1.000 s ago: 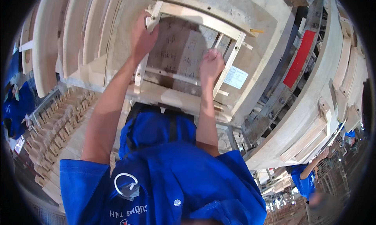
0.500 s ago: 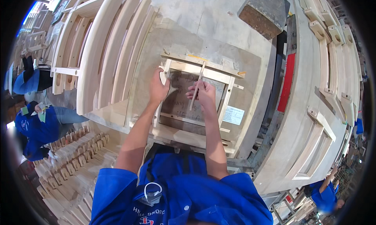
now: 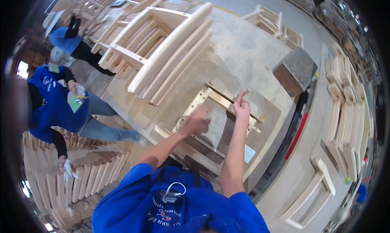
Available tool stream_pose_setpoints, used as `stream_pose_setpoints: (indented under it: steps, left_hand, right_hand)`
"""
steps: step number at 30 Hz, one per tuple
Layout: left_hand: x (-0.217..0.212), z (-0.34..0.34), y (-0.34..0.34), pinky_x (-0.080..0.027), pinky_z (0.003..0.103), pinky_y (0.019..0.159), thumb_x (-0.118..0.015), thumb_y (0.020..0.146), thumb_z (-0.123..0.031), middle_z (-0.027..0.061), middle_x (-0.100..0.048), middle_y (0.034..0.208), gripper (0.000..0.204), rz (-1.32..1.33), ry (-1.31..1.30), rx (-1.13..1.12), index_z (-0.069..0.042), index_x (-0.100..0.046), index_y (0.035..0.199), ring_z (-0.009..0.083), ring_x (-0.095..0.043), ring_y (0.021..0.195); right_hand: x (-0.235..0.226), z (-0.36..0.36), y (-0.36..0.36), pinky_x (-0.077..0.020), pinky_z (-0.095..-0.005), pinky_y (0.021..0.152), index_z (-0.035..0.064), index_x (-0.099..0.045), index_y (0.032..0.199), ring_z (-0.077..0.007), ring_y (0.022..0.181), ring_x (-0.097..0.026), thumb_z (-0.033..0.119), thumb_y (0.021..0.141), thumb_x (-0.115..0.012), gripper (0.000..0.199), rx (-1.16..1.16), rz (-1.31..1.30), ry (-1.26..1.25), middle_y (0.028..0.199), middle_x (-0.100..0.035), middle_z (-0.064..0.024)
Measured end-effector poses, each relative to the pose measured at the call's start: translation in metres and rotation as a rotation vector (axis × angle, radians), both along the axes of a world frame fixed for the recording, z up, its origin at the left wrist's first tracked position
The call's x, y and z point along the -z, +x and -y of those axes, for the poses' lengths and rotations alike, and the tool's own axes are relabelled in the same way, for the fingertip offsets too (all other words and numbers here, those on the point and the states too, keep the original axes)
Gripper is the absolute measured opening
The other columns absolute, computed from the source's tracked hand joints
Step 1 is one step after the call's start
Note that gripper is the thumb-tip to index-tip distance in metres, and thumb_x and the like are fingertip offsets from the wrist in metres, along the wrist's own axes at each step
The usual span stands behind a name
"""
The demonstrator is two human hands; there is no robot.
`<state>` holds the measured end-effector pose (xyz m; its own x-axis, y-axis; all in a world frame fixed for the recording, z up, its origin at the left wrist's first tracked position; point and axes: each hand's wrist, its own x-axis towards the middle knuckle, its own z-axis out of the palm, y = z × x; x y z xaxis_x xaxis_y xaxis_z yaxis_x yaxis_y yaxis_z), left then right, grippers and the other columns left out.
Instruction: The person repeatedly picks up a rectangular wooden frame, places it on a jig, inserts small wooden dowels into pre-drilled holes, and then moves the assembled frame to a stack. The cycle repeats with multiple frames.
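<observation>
A pale wooden frame [image 3: 221, 98] lies on the workbench in front of me, against a wooden strip fixed to the board. Its left side piece [image 3: 198, 102] shows small round holes. My left hand [image 3: 197, 121] is over the frame's left part, near that side piece, its fingers smeared by motion. Above the frame's far right part, my right hand [image 3: 242, 108] is closed round a thin wooden stick [image 3: 246, 91]; only the stick's tip shows past the fingers. My right forearm hides part of the frame's right side.
Curved wooden frames [image 3: 170, 50] stand stacked at the bench's far left. A dark-faced block [image 3: 295, 72] sits at the far right. More frames [image 3: 313, 192] lie on the right-hand surface. A co-worker in blue [image 3: 61, 99] stands at left beside rows of wooden parts [image 3: 81, 178].
My view has turned, shifting the bench to the right. My right hand has raised the stick toward the frame's far edge. My left hand has left the frame's far left corner and moved inward.
</observation>
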<state>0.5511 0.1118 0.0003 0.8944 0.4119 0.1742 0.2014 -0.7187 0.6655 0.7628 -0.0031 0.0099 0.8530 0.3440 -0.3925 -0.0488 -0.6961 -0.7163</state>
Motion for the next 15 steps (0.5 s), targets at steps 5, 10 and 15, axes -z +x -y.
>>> stream_pose_setpoints:
  steps: [5, 10, 15]
  left_hand:
    - [-0.019, 0.053, -0.055, -0.051, 0.046, 0.081, -0.074, 0.075, -0.050, 0.0187, -0.066, 0.100, 0.057, -0.452, -0.103, 0.593, -0.006, -0.064, 0.109, 0.0380, -0.064, 0.092]
    - [0.025, 0.050, -0.091, -0.051, 0.044, 0.083, -0.078, 0.059, -0.065, 0.0177, -0.069, 0.100, 0.073, -0.955, -0.217, 0.600, -0.008, -0.070, 0.104, 0.0352, -0.065, 0.095]
    - [-0.002, 0.051, -0.078, -0.051, 0.043, 0.086, -0.082, 0.055, -0.060, 0.0149, -0.070, 0.106, 0.073, -1.104, -0.199, 0.735, -0.010, -0.071, 0.107, 0.0343, -0.065, 0.101]
  right_hand:
    - [0.026, 0.009, -0.013, -0.0546, -0.0323, 0.072, -0.0030, -0.050, 0.129, -0.0296, 0.089, -0.068, 0.043, 0.102, -0.043, 0.054, 0.891, -0.898, 1.197, 0.102, -0.070, -0.0158]
    - [-0.044, 0.042, -0.112, -0.0490, -0.0251, 0.049, 0.0014, -0.057, 0.101, -0.0143, 0.058, -0.060, 0.031, 0.101, -0.052, 0.030, 0.397, -0.418, 0.688, 0.075, -0.062, -0.0061]
    - [0.008, 0.128, -0.146, -0.0469, -0.0251, 0.048, 0.0021, -0.059, 0.096, -0.0126, 0.056, -0.058, 0.016, 0.094, -0.060, 0.014, 0.290, -0.010, 0.496, 0.078, -0.063, -0.0078]
